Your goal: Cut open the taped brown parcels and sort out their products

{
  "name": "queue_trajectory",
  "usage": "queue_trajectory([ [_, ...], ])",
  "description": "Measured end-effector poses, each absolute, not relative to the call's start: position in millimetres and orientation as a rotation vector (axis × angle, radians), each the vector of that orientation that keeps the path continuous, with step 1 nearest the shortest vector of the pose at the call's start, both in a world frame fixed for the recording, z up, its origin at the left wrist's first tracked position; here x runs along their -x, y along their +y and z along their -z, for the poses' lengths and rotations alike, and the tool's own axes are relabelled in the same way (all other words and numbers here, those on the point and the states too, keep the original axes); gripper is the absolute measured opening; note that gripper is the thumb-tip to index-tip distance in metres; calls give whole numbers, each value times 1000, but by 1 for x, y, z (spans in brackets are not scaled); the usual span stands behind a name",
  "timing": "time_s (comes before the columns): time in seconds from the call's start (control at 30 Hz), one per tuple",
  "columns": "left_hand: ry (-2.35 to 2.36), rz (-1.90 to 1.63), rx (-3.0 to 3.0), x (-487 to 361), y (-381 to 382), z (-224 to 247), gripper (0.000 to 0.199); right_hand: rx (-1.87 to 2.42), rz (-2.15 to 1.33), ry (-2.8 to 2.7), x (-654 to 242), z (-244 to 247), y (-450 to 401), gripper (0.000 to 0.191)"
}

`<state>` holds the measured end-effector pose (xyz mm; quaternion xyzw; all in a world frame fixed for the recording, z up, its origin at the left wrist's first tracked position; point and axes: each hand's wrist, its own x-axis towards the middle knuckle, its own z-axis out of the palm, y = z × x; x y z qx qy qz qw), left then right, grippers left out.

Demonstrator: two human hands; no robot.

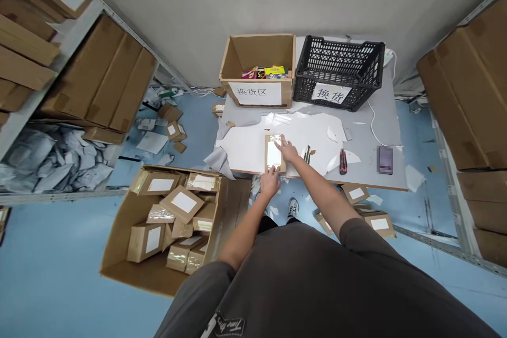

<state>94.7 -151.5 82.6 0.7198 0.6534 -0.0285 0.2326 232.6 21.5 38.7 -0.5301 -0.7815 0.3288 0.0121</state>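
Observation:
A small cardboard box (273,153) with a white label and shiny clear tape lies flat at the table's near edge. My left hand (270,181) grips its near end, fingers bent over the edge. My right hand (289,151) lies across its upper right side with the fingers spread. Just right of the box is a yellow and black cutter (307,155). Farther right lies a red and black utility knife (343,162). White paper (245,148) covers much of the table under the box.
On the table's back stand an open carton (257,93) with colourful packs and a black plastic crate (338,71). A phone (385,160) lies at right. A large carton (119,253) of taped boxes stands at left; stocked shelves (95,10) flank both sides.

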Motion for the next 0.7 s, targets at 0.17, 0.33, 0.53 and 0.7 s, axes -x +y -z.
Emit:
queue_trajectory([
  [0.17,1689,29,-2053,-81,-141,-86,67,1652,-988,-2523,-238,-59,22,89],
  [0.33,1604,-135,-2091,-29,-95,-90,58,1750,-869,-2311,-244,-66,-36,69],
  [0.53,1410,-55,-1915,5,-48,-65,110,1895,-996,-1961,-228,-49,-115,87],
  [0.7,1300,-230,-1847,-6,-67,-41,110,1954,-989,-1873,-210,-36,-127,83],
])
